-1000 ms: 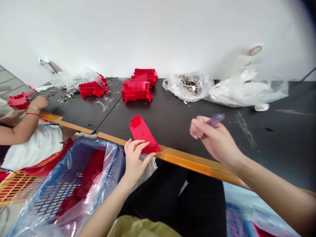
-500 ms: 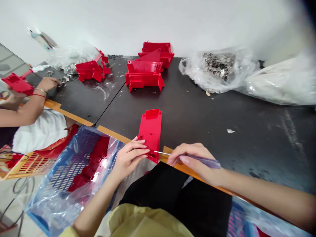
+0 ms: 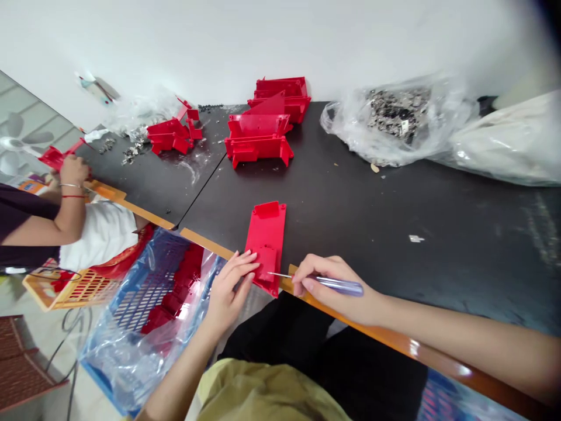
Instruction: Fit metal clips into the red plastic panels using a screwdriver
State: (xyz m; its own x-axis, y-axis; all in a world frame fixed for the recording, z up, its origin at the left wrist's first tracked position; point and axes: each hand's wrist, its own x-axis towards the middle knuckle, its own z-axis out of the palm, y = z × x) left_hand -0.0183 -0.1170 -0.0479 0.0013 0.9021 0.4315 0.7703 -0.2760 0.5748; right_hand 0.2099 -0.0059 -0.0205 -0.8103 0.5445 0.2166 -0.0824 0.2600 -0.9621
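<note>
A flat red plastic panel [image 3: 267,234] lies at the table's front edge, its near end overhanging the edge a little. My left hand [image 3: 230,286] rests on the panel's left side with fingers stretched out, steadying contact on its near part. In my right hand [image 3: 331,283] is a screwdriver [image 3: 342,285] with a clear purplish handle, held like a pen. Its thin metal shaft points left, and the tip is at the near part of the panel. Whether the tip touches the surface I cannot tell.
Red plastic housings [image 3: 258,140] stand at the back. An open plastic bag [image 3: 398,114] of small metal parts lies back right; a small metal piece [image 3: 416,238] lies nearer. A blue crate [image 3: 131,298] with red parts is below left. A co-worker's hand [image 3: 73,171] is far left.
The view has shifted slightly left. The screwdriver and my right hand have moved a little left over the panel. The co-worker's hand has left the small metal parts and is now at a red piece.
</note>
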